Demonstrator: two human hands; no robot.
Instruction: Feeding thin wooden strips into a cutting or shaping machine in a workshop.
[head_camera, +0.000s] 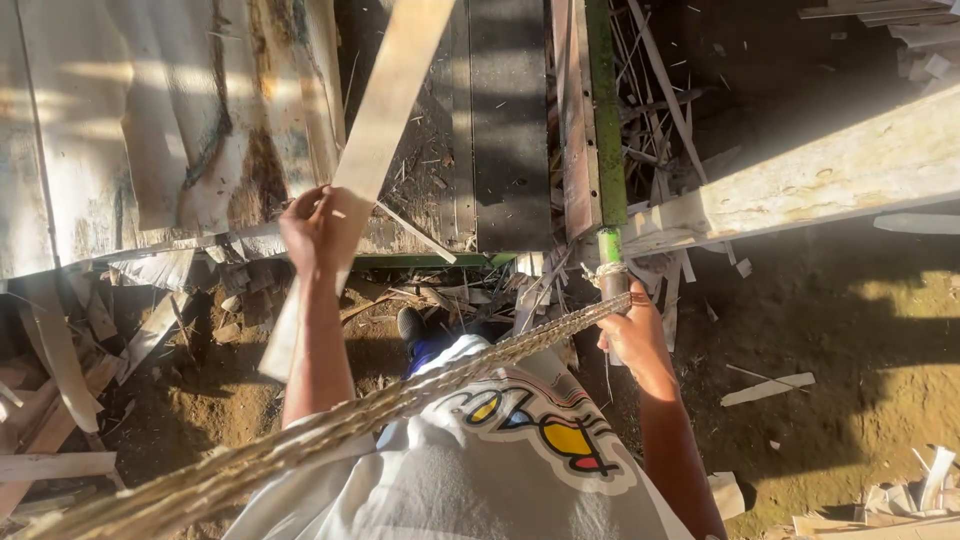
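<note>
Left hand (318, 225) clamped around wooden strip (385, 110); right hand (630, 330) gripping green lever (606, 120). Best fed flat along worktop (100, 130), fingers clear.

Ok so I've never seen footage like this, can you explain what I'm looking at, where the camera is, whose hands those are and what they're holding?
There is one picture, shot from a camera worn on a person's head, looking straight down their body, so you see their white printed shirt and both bare arms reaching forward. No machine arm is involved; the hands belong to the wearer.

The left hand grips a long, thin, pale wooden strip that slants across a worn workbench. The right hand is closed around a handle wrapped with cord, at the end of a green bar running away along the bench.

A thick braided rope crosses the foreground diagonally. Below, wood offcuts and shavings litter the dirt floor, and a pale timber beam juts in from the right.
</note>
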